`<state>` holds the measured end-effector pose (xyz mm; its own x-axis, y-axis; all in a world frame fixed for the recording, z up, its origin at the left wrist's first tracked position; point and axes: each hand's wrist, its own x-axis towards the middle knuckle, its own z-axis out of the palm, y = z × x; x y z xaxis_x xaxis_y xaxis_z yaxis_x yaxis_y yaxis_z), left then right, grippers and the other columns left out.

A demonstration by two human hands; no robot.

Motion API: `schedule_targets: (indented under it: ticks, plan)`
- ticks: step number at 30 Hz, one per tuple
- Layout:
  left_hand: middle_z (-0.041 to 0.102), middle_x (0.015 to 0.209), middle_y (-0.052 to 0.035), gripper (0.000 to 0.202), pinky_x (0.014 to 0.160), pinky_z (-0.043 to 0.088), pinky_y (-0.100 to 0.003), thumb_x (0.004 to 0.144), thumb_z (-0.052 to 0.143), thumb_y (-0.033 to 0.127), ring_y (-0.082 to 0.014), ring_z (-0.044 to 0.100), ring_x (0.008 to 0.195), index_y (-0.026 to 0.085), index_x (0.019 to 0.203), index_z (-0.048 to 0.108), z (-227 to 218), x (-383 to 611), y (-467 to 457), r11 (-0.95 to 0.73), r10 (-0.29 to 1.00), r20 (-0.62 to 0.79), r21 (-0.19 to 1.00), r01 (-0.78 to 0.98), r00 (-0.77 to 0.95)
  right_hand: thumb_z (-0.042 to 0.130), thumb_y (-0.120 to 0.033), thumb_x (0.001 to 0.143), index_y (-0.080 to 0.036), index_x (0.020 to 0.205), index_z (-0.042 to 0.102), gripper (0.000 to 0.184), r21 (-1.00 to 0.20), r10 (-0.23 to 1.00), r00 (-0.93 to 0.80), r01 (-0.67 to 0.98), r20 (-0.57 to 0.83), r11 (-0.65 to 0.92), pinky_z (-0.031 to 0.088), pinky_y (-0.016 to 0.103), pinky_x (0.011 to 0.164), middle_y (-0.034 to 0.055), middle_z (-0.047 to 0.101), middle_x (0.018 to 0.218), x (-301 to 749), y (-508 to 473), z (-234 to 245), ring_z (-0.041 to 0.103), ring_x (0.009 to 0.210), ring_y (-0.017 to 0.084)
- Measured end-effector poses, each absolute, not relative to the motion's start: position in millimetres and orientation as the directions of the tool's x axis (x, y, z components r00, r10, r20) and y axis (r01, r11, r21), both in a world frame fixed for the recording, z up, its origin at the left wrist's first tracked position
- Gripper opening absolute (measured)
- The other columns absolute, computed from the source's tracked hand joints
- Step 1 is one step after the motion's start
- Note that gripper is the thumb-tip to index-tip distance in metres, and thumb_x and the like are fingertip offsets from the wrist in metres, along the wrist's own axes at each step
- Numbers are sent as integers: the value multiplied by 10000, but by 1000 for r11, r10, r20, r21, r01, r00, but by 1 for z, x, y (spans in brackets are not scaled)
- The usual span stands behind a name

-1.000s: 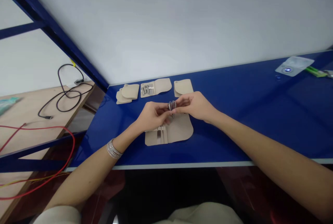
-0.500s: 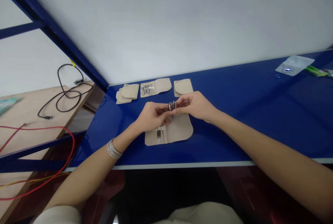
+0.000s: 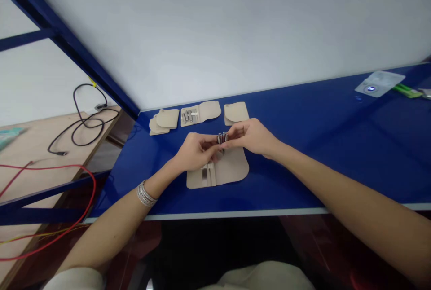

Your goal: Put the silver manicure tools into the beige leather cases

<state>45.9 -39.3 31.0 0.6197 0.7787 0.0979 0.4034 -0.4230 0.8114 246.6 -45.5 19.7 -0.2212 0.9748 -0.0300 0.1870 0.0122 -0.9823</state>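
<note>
Just above an open beige manicure case [image 3: 234,169], my two hands meet around a small bundle of silver nail clippers [image 3: 222,137]. My left hand [image 3: 195,151] pinches the bundle from the left, thumb and fingers closed. From the right, the thumb and fingertips of my right hand [image 3: 254,138] close on it too. The lower ends of the clippers are partly covered by my fingers. In the case's left half, a flat metal tool [image 3: 204,174] sits under a strap; my left hand hides the upper part of that half.
Behind my hands lie an open case with metal tools [image 3: 189,116], folded beige cases [image 3: 167,118] and another folded case [image 3: 236,113]. A clear plastic package [image 3: 380,83] and a green cutter [image 3: 407,90] lie far right. Black cable [image 3: 84,121] rests on the wooden table at left.
Both hands keep their grip on the nail clippers over the open case. The whole view has shifted very slightly; nothing else has visibly moved.
</note>
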Motion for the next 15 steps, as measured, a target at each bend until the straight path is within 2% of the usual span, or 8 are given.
schedule_targets:
  ticks: [8, 15]
  plan:
    - [678, 583, -23, 213, 483, 483, -190, 872, 604, 290, -129, 628, 493, 113, 832, 716, 32, 45, -39, -422, 769, 98, 819, 387, 631, 887, -300, 510, -174, 647, 699, 264, -982, 976, -217, 190, -33, 9, 511, 284, 671, 21, 722, 695, 247, -45, 18, 655, 693, 173]
    - [669, 590, -29, 239, 474, 481, -192, 859, 634, 330, -126, 623, 478, 105, 855, 715, 32, 45, -36, -385, 781, 97, 852, 355, 616, 882, -282, 525, -178, 683, 719, 250, -988, 975, -222, 156, -22, 13, 527, 284, 689, 26, 728, 716, 248, -45, 24, 671, 718, 179]
